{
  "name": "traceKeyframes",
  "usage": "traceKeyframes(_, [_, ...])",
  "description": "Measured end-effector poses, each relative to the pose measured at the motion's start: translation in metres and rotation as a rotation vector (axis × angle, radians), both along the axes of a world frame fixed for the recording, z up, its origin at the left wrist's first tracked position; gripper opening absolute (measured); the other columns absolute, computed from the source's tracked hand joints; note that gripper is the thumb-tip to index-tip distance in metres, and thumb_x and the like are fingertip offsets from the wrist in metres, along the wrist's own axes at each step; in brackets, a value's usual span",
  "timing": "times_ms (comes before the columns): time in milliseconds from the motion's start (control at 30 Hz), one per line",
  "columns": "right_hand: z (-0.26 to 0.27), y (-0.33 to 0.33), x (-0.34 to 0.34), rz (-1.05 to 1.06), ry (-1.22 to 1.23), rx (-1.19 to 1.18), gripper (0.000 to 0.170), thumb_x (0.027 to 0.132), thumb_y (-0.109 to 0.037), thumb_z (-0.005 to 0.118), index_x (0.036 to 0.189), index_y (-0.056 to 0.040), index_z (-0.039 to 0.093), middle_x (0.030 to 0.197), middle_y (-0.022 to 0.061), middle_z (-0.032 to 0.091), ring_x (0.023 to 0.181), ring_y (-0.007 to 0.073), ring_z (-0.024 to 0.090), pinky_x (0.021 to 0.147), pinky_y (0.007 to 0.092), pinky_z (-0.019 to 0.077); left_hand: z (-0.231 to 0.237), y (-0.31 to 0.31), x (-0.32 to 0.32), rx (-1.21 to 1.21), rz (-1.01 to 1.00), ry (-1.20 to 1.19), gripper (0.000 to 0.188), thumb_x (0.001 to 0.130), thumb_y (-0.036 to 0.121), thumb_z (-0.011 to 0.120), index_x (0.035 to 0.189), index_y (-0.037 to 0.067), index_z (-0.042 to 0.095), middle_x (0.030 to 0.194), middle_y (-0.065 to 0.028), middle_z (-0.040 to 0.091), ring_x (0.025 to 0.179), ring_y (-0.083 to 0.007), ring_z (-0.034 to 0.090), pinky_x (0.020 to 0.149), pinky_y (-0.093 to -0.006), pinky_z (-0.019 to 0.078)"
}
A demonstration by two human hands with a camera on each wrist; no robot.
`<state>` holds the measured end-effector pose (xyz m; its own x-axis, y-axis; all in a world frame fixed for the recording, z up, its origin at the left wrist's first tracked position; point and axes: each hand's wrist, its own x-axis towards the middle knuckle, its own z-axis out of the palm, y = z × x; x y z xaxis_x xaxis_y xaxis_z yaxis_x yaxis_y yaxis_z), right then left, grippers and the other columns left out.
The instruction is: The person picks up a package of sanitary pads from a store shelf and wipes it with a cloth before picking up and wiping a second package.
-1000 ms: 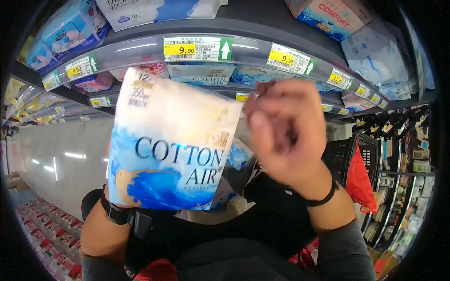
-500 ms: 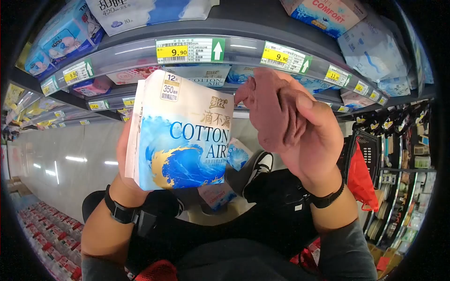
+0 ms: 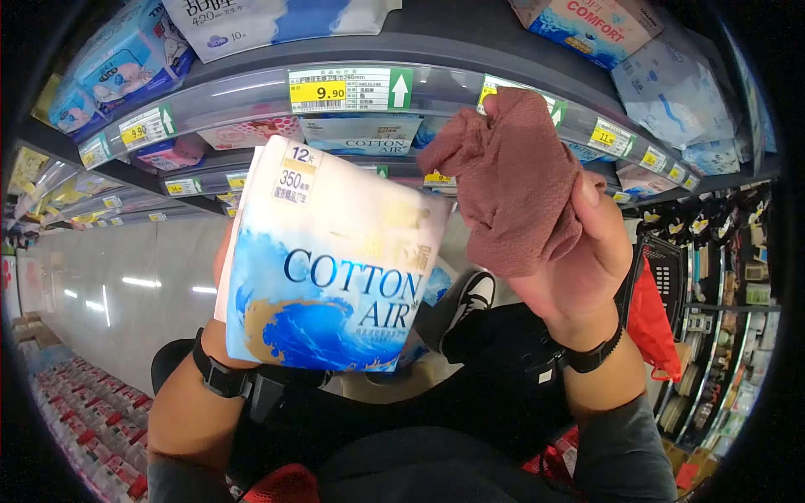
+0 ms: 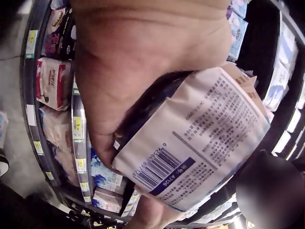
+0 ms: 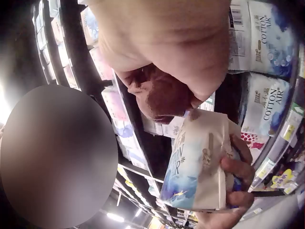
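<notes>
**While my left hand (image 4: pixel 147 57) is gripping a pack (image 3: pixel 335 260), my right hand (image 3: pixel 599 260) is holding a crumpled cloth (image 3: pixel 520 193)**

With 12 o'clock straight ahead, the white-and-blue COTTON AIR pack is sitting just toward 9 from centre, its printed front facing me. My left fingers are curling round its edge, so only this one-sided hold is supporting it. If they were loosening, the pack could be tipping or slipping toward the floor; squeezing too hard could be creasing its soft wrapper.

The brownish-red cloth is bunching at 2 o'clock, my right thumb pressing it against the fingers. Its loose corner is hanging near the pack's top right; I cannot tell whether they are touching. That corner could be catching on the pack, or the folds could be sliding from under my thumb.

At 12, a clear shelf lip (image 3: pixel 457 88) is running across beyond both hands, blocking forward reach; a careless push could be knocking the pack against it. The cloth is covering part of a price label (image 3: pixel 558 112) at 1. Another COTTON AIR packet (image 3: pixel 356 137) is standing beneath the lip. A black-and-white shoe (image 3: pixel 478 293) is showing at 4, and a black basket (image 3: pixel 662 268) with a red bag (image 3: pixel 650 323) is waiting at 3.
</notes>
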<state>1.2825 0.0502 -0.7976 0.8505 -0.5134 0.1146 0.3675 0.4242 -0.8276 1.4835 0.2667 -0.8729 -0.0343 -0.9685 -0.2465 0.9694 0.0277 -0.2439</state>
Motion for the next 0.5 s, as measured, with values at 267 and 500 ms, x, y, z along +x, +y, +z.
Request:
traceKeyframes(267, [-0.0014, -0.0029, 0.003, 0.017, 0.027, -0.14, 0.08, 0.102, -0.05, 0.063, 0.155, 0.004, 0.04, 0.144, 0.0237, 0.056, 0.129, 0.0266, 0.059, 0.112, 0.0391, 0.0451, 0.0064, 0.0004, -0.0061, 0.105, -0.11, -0.58, 0.075, 0.113, 0.054, 0.035, 0.168, 0.005, 0.025, 0.17, -0.0248, 0.036, 0.151, -0.0413, 0.045, 0.125, -0.0582, 0.0373])
traceKeyframes(500, [0.0019, 0.0033, -0.001, -0.056, 0.12, -0.309, 0.1, 0.096, -0.061, 0.07, 0.166, -0.0013, 0.03, 0.151, 0.0248, 0.049, 0.137, 0.0268, 0.053, 0.113, 0.0385, 0.0464, 0.0058, -0.0026, -0.0071, 0.196, -0.08, -0.558, 0.08, 0.11, 0.061, 0.035, 0.165, 0.003, 0.032, 0.161, -0.0279, 0.046, 0.143, -0.0442, 0.053, 0.119, -0.0594, 0.0444])
